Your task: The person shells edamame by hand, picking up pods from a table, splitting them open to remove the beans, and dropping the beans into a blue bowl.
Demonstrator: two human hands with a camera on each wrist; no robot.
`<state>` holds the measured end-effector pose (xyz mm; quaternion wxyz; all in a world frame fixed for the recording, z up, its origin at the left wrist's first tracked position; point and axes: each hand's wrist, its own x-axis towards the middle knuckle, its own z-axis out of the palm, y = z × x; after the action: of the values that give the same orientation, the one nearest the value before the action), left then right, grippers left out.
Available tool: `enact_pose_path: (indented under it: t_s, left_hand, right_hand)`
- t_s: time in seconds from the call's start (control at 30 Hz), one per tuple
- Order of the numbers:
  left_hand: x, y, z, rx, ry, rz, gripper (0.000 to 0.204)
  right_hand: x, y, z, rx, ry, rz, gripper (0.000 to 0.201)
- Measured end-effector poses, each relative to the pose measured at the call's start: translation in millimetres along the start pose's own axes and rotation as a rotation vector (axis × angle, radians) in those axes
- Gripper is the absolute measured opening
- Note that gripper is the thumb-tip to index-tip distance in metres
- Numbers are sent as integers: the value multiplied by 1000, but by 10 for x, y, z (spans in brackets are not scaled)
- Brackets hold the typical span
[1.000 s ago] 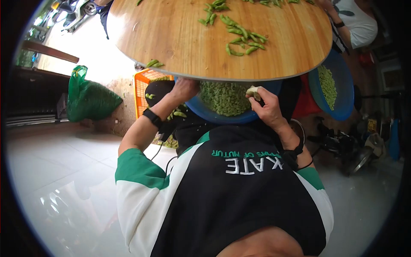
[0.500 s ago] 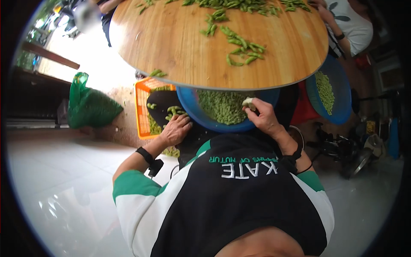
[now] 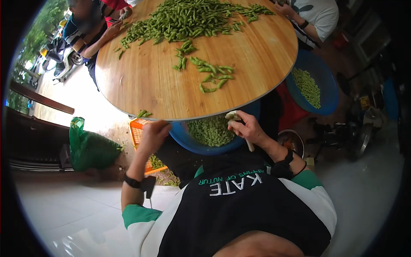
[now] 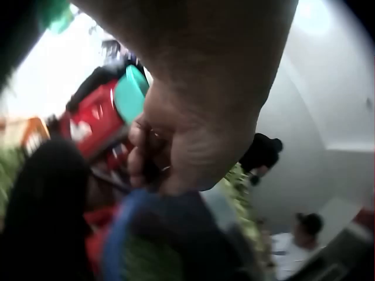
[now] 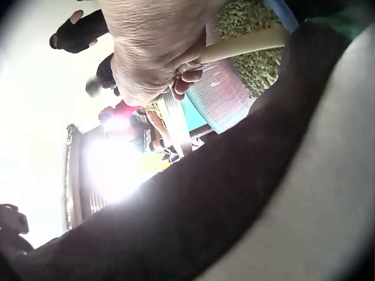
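My left hand (image 3: 153,135) is raised by the near rim of the round wooden table (image 3: 150,90), its fingers curled. In the left wrist view it is blurred, and I cannot tell whether anything lies in the fingers. Over the right side of a blue basin (image 3: 184,144) of shelled green beans (image 3: 212,132), my right hand (image 3: 249,128) grips a long pale strip (image 5: 246,47). The strip sticks out below that hand, and a whitish piece (image 3: 232,115) shows at the fingertips. Green bean pods (image 3: 212,70) lie scattered on the table in front of the hands.
A large heap of pods (image 3: 180,21) covers the table's far side, where other people sit. An orange crate (image 3: 139,128) with pods stands left of the basin, beyond it a green sack (image 3: 92,147). Another blue basin (image 3: 329,94) of beans is at right.
My left hand went from the basin's left side to the pods on the lap, then up to the table edge. The head view has shifted, showing more tabletop. The right hand keeps its grip.
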<state>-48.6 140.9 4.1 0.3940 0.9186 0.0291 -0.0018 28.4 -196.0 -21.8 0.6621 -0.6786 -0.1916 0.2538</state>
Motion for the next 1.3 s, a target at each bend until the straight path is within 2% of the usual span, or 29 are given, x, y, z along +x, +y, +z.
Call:
enact_pose_path:
  t_s: [0.03,0.07,0.1,0.13,0.2,0.27,0.3,0.37,0.5,0.53,0.6,0.63,0.67,0.7,0.73,0.77,0.8,0.83,0.9,0.93,0.97,1.03,1.07,1.13,1.3]
  left_hand:
    - [93,341,87,21,24,-21,19]
    - [234,546,232,-41,164,213,18]
    - [379,775,294,52,217,277,19]
    - [497,912,413,54,258,265,18]
    - [809,966,553,45,329,301,18]
    - [1032,829,761,327,358,235,19]
    - [1086,802,776,324,376,260,19]
    - [1136,721,724,160,278,199,19]
    - [1064,676,560,71,202,272,17]
    - [1060,647,561,72,201,267,17]
    - [988,549,630,-150,253,237,15]
    - [888,666,604,-155,239,212,15]
    - [792,786,583,-374,76,109,14]
    - [683,911,569,-593,-88,-11,13]
    - [604,966,602,-598,-106,-67,13]
    - [556,1014,646,-753,-133,-84,13]
    - [498,1043,677,-907,-148,-96,13]
    - [437,1083,679,-911,-145,-132,13]
    - [397,1146,669,-1090,-238,-61,10]
    - [409,1105,689,-1106,-234,-71,9]
    - [405,1079,691,-1110,-228,-72,9]
    - [405,1034,684,-933,-208,-126,9]
    - [405,1001,704,-935,-206,-128,9]
    - [408,955,739,-947,-202,-92,8]
    - [421,953,731,-957,-221,-97,7]
  right_hand:
    - [0,-20,22,138,-29,50,25]
    - [9,-20,56,154,-32,53,26]
    - [21,-23,83,164,-33,49,27]
    - [11,-45,95,190,-49,77,28]
    - [4,-57,126,160,-49,60,20]
    - [-40,-95,103,192,-78,75,23]
    - [-54,-38,102,66,-65,-93,28]
    - [-92,-79,98,173,-42,3,34]
    - [-63,-51,58,151,-105,1,36]
    - [-58,-101,74,151,-110,3,36]
    - [-32,-164,128,161,-118,28,36]
    - [11,-184,164,112,-81,-17,36]
    - [35,-194,202,68,-46,-52,36]
    - [48,-238,233,195,-25,14,34]
    - [111,-174,175,161,-102,26,29]
    - [125,-228,235,250,-30,60,23]
    - [123,-350,265,334,-45,43,22]
    - [131,-351,287,350,-55,73,22]
    - [144,-345,258,456,-160,17,22]
    - [150,-292,227,511,-203,25,30]
    - [135,-295,230,508,-209,28,30]
    - [97,-326,250,555,-169,-19,40]
    - [100,-322,232,555,-171,-17,40]
    - [105,-315,192,648,-248,54,49]
    - [95,-340,193,672,-278,38,48]
